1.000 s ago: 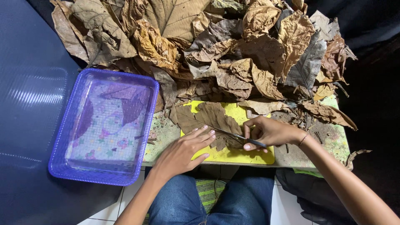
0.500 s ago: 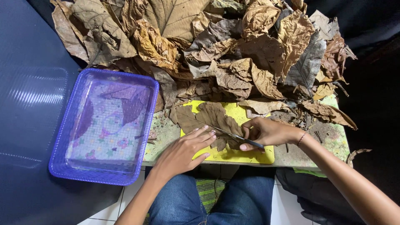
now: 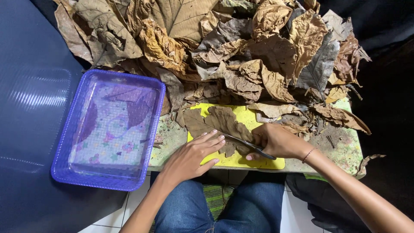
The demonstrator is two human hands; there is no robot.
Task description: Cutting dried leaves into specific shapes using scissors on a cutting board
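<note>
A brown dry leaf (image 3: 217,123) lies flat on a yellow cutting board (image 3: 241,159) at the front of a low table. My left hand (image 3: 192,157) presses down with spread fingers on the leaf's near edge. My right hand (image 3: 276,141) is shut on a thin dark blade tool (image 3: 248,144), whose tip rests on the leaf between both hands.
A large heap of dry brown leaves (image 3: 224,47) covers the back of the table (image 3: 340,146). A purple plastic tray (image 3: 64,170) with a leaf or two in it sits to the left. My jeans-clad knees (image 3: 224,207) are below the table edge. Dark fabric surrounds the area.
My left hand has slid slightly forward onto the leaf. The right hand with the blade has shifted a little toward me along the leaf.
</note>
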